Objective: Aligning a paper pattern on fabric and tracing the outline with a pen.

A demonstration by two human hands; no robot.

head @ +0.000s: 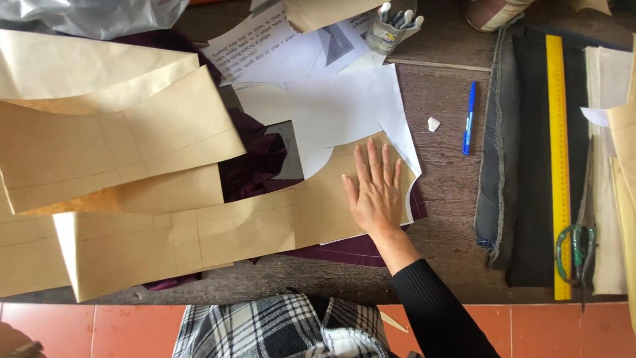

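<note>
My right hand [375,190] lies flat, fingers spread, on the right end of a long tan paper pattern piece [218,232] on the wooden table [444,166]. Under the pattern lies dark purple cloth [255,162], with white paper pattern sheets [338,109] overlapping above the hand. The arm wears a black sleeve. My left hand is out of sight.
More tan pattern pieces [99,132] cover the left side. A blue pen [469,119] and a white chalk piece [433,123] lie right of the hand. Further right are dark folded fabric [523,166], a yellow ruler [558,166] and green-handled scissors [578,248]. A cup of pens [391,26] stands at the back.
</note>
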